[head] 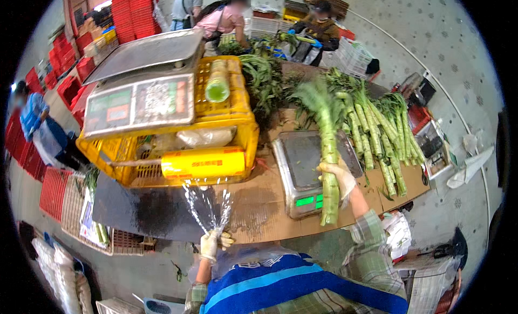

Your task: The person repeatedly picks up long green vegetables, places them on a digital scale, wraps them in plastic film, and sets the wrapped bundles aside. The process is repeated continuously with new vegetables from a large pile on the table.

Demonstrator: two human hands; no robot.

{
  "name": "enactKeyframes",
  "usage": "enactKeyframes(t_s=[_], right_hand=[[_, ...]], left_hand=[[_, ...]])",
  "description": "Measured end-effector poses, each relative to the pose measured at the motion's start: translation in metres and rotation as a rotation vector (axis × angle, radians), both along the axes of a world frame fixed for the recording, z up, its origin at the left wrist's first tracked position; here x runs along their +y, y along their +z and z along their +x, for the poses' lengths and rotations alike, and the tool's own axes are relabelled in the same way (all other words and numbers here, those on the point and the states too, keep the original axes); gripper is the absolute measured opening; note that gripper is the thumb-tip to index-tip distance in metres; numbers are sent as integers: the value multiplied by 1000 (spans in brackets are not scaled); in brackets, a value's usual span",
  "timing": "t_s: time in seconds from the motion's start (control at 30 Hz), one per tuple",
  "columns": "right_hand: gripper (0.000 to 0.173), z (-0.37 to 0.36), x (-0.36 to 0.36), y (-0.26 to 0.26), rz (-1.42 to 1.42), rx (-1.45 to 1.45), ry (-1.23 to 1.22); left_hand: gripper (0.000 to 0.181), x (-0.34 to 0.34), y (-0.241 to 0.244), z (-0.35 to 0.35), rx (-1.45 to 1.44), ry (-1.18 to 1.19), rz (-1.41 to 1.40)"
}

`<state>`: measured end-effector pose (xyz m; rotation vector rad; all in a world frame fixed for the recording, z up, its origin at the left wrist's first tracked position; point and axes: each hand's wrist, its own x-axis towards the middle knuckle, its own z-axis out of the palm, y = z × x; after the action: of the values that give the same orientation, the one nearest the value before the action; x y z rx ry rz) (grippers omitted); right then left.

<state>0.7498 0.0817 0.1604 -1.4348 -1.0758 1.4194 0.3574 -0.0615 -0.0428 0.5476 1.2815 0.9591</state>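
Note:
My gloved right hand (340, 177) is wrapped around a thick stalk of celtuce (330, 152), its leafy top pointing away from me and blurred. The stalk is over the right side of a digital scale (301, 164) with a lit green display. In my gloved left hand (213, 244), close to the table's front edge, is the gathered end of clear cling film (208, 210). The film stretches up to a yellow roll (203, 163) on a rod at the front of a yellow plastic crate (249, 127).
Several celtuce stalks (380, 140) lie at the table's right. A second scale (139, 99) and a cut stalk piece (217, 81) sit on the crate. Dark leaves (263, 77) are heaped behind it. Across the table, people (226, 18) handle greens; another person (44, 123) stands left.

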Motion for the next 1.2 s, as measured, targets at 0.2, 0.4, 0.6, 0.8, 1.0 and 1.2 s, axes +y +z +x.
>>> enactKeyframes(t_s=[0.2,0.4,0.6,0.8,1.0,1.2], right_hand=[[109,-120,-47,47,741,-493,209],[114,-232,-54,13,1086,-1097,799],[102,-257,-31,-148,1049,-1334,860],[72,-257,-31,-160,733,-1325,832],[69,-262,-6,-152,630,-1206,844],[71,-248,-30,-130,378,-1102,1103]], left_hand=[[33,-26,-13,-18,28,-73,8],[37,-68,-34,-53,792,-350,109],[27,-87,6,-73,1182,-312,396],[19,35,65,-73,925,15,1001],[71,121,26,-83,1691,-741,722],[67,96,41,-96,1328,-930,780]])
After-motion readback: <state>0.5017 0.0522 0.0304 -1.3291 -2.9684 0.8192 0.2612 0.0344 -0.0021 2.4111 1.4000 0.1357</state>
